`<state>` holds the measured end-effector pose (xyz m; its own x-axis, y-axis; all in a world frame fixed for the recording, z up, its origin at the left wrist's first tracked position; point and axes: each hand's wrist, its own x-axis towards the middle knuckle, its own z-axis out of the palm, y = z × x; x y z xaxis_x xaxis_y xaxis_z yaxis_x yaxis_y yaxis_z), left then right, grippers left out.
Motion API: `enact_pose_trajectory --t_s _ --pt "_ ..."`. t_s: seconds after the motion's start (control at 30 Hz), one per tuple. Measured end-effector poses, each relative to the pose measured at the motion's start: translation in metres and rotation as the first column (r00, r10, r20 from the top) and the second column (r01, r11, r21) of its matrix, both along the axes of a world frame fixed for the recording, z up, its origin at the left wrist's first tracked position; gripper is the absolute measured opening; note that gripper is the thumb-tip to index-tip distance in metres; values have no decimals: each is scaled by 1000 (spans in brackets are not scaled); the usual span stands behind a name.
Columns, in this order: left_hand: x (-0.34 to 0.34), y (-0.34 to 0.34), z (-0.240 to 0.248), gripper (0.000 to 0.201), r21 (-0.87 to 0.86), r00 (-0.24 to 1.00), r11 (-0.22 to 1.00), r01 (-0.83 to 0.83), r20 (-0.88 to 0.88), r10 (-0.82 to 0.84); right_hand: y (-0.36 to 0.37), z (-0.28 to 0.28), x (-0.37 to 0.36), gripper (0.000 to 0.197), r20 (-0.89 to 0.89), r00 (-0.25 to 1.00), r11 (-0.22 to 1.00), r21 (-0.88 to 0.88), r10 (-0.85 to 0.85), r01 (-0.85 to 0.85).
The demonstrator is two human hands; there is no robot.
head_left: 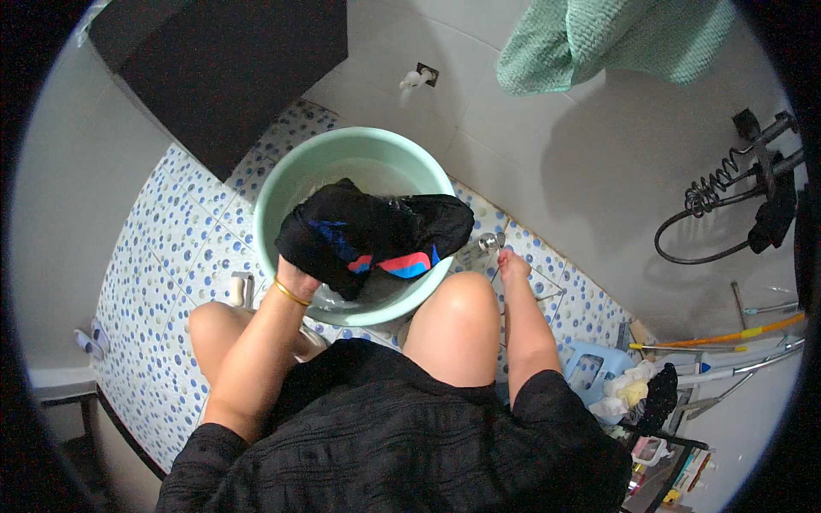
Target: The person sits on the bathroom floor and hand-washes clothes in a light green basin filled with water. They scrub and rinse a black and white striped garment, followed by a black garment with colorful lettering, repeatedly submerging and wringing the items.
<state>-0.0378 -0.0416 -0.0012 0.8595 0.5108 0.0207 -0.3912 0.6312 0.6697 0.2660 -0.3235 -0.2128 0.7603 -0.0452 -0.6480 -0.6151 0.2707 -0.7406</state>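
Note:
A pale green basin with water in it stands in front of me between my knees. A wet, bunched black garment with red and blue patches hangs over it and covers much of the water. My left hand, wearing a gold bangle, is closed on the garment's near left edge, with its fingers partly hidden under the cloth. Just beyond the basin's right rim is a small metal tap. My right hand is closed at this tap, fingertips against its right side.
A dark panel rises at the far left. A green towel hangs at the far right, near a coiled black hose. Cloths, a blue plastic stool and several poles stand right. A soap bar lies left.

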Motion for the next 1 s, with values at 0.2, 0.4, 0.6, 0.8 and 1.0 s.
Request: enact_pose_trajectory --t_s 0.2,0.4,0.6,0.8,1.0 --pt "9 10 -27 41 490 985 871 30 -164 59 95 192 -55 18 361 766 792 108 532 -601" --pt "23 -5 0 48 -442 988 885 149 93 -120 234 193 -212 66 218 100 239 -913 971 -331" --pt "6 18 -20 42 -386 1000 922 -11 -21 4 257 226 -233 79 257 -186 91 -782 948 -617" --pt "2 -14 23 41 -105 993 991 -79 -97 69 256 199 -212 77 525 274 481 -311 806 -820" --pt "-18 -4 36 48 -289 996 954 77 60 -62 237 202 -193 90 455 120 234 -203 882 -951"
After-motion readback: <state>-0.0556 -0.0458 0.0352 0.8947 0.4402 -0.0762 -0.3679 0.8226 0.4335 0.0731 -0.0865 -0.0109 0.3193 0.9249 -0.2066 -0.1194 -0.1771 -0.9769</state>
